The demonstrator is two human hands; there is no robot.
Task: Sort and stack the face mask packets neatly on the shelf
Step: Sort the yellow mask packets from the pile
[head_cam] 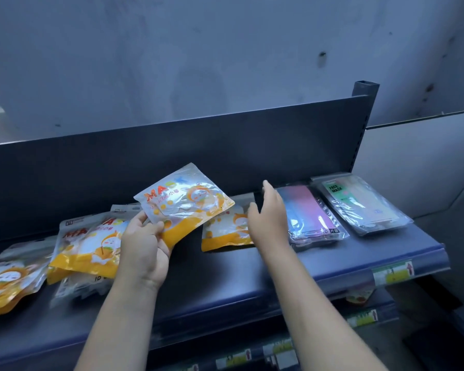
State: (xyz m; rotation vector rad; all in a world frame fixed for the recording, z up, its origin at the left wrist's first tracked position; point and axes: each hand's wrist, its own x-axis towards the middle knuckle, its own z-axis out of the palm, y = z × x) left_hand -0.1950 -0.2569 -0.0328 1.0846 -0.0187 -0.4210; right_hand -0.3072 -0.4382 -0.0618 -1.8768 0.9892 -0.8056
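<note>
My left hand (145,245) pinches the lower corner of an orange and white cartoon mask packet (188,204), raised and tilted above the dark blue shelf (225,279). My right hand (268,218) hovers with straight fingers over the right edge of another orange packet (223,231) lying flat on the shelf. To its right lie a pink-blue gradient packet (311,212) and a clear "FACE MASK" packet (359,202). A loose pile of orange packets (89,245) lies at the left, with one more (8,282) at the far left edge.
The shelf's dark back panel (172,156) rises behind the packets, with an upright post (364,103) at its right end. Price labels (393,273) line the front rail. Lower shelves (359,317) show beneath. A grey wall stands behind.
</note>
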